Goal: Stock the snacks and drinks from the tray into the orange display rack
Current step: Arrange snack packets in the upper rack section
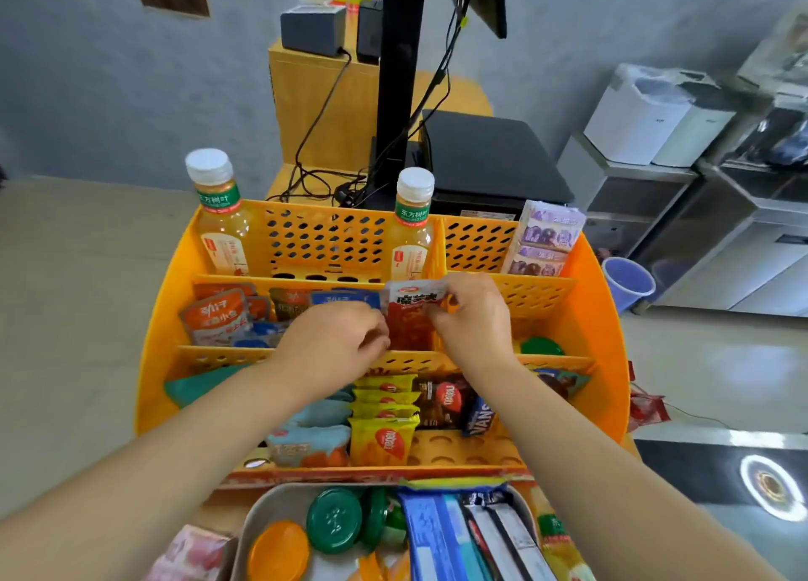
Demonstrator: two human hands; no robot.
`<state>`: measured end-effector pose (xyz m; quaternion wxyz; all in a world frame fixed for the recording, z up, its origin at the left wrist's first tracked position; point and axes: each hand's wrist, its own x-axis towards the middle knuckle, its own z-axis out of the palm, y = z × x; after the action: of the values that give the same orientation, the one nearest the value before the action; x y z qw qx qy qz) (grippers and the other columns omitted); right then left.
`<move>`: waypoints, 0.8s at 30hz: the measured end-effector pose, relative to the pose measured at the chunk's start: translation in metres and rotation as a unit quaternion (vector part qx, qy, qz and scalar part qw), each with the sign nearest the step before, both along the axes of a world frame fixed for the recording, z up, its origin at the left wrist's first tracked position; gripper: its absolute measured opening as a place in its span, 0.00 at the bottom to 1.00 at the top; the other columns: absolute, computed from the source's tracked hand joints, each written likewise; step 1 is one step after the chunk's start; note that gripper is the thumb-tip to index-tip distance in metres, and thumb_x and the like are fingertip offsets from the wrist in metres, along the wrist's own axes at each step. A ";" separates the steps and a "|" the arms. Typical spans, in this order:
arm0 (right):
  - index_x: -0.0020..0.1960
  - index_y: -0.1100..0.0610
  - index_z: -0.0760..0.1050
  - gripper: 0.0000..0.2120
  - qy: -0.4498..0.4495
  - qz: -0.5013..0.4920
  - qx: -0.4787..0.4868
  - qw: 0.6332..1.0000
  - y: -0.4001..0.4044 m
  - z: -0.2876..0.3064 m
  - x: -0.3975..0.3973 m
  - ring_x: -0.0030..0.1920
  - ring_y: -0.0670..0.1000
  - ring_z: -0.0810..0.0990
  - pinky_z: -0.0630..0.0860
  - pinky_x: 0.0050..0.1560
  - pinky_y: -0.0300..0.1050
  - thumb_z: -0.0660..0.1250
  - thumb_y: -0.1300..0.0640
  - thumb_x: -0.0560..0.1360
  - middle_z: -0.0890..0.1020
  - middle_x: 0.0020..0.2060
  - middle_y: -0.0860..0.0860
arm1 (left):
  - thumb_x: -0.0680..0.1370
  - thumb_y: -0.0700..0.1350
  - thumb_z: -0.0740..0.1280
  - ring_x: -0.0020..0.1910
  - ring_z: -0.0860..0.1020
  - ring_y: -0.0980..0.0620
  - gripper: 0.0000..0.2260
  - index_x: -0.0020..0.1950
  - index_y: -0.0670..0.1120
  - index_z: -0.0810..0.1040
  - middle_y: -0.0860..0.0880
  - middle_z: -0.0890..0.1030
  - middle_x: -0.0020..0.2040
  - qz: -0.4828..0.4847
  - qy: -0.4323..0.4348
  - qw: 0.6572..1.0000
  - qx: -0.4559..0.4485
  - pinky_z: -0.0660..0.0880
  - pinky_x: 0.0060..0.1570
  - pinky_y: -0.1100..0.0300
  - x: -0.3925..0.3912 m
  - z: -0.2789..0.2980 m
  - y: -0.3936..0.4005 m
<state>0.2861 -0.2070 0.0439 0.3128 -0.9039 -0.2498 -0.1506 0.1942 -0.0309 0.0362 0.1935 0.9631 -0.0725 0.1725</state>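
Note:
The orange display rack (pixel 599 318) stands in front of me with three stepped rows. In its middle row stands a red snack packet (pixel 411 318), upright. My right hand (pixel 472 313) pinches the packet's top right edge. My left hand (pixel 336 340) is at its left side, fingers curled against it. The grey tray (pixel 280 502) lies at the bottom of the view with green and orange lidded cups (pixel 334 520), blue boxes (pixel 433 537) and wrapped bars in it.
Two tea bottles (pixel 218 217) (pixel 411 230) stand in the back row, purple packets (pixel 542 239) at its right. Orange and blue packets fill the middle row's left; yellow wafer packs (pixel 384 432) sit in the front row. A monitor pole and black printer stand behind.

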 end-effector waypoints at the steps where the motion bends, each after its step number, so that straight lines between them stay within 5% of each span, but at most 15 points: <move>1: 0.49 0.56 0.82 0.09 -0.013 -0.004 -0.012 1.000 0.001 -0.002 0.001 0.49 0.51 0.74 0.75 0.47 0.47 0.76 0.57 0.70 0.81 0.45 0.50 | 0.76 0.53 0.67 0.46 0.78 0.54 0.09 0.52 0.51 0.82 0.55 0.81 0.46 -0.019 0.068 0.998 0.009 0.74 0.40 0.59 0.003 -0.002 0.000; 4: 0.47 0.58 0.82 0.11 -0.028 -0.039 -0.030 0.998 0.004 -0.004 0.002 0.48 0.52 0.72 0.76 0.47 0.49 0.79 0.57 0.67 0.76 0.44 0.50 | 0.73 0.64 0.65 0.46 0.73 0.56 0.15 0.51 0.55 0.78 0.56 0.78 0.45 -0.038 0.231 0.971 0.046 0.67 0.36 0.60 0.015 -0.001 -0.001; 9: 0.54 0.56 0.82 0.15 0.010 -0.068 -0.100 0.993 0.004 -0.005 -0.001 0.53 0.54 0.69 0.74 0.54 0.51 0.77 0.53 0.69 0.73 0.48 0.50 | 0.71 0.70 0.62 0.41 0.76 0.55 0.22 0.52 0.54 0.79 0.53 0.78 0.40 -0.043 0.347 0.937 0.022 0.69 0.34 0.59 0.027 0.008 -0.001; 13: 0.53 0.52 0.82 0.11 0.030 -0.053 -0.134 0.989 0.004 -0.002 -0.003 0.57 0.53 0.68 0.72 0.57 0.51 0.73 0.49 0.72 0.74 0.54 0.50 | 0.74 0.68 0.59 0.47 0.75 0.50 0.23 0.45 0.51 0.81 0.50 0.80 0.40 -0.072 0.352 0.929 0.090 0.74 0.45 0.53 0.022 0.012 0.009; 17: 0.47 0.50 0.81 0.04 0.032 -0.051 -0.053 0.997 0.002 0.000 -0.004 0.57 0.51 0.68 0.72 0.57 0.49 0.71 0.51 0.73 0.75 0.54 0.48 | 0.76 0.67 0.56 0.54 0.68 0.51 0.21 0.41 0.54 0.79 0.54 0.80 0.43 -0.055 0.322 0.935 0.134 0.70 0.54 0.49 0.010 0.016 0.021; 22: 0.44 0.50 0.81 0.03 0.032 -0.055 -0.036 0.997 0.001 0.001 -0.002 0.56 0.49 0.68 0.73 0.56 0.47 0.73 0.52 0.73 0.75 0.51 0.46 | 0.80 0.57 0.58 0.53 0.77 0.47 0.19 0.47 0.47 0.84 0.54 0.81 0.47 -0.030 0.281 0.959 0.016 0.72 0.55 0.56 0.003 0.035 0.038; 24: 0.45 0.49 0.80 0.04 0.040 -0.058 -0.035 0.997 0.002 0.003 -0.002 0.56 0.48 0.68 0.74 0.56 0.46 0.74 0.51 0.73 0.75 0.51 0.46 | 0.80 0.51 0.63 0.51 0.79 0.57 0.10 0.48 0.54 0.84 0.57 0.80 0.47 0.005 0.243 0.968 -0.068 0.70 0.48 0.66 0.000 0.046 0.044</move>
<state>0.2843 -0.2051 0.0468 0.2814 -0.9325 -0.1896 -0.1234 0.1938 0.0134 0.0820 0.2695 0.9610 -0.0068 -0.0615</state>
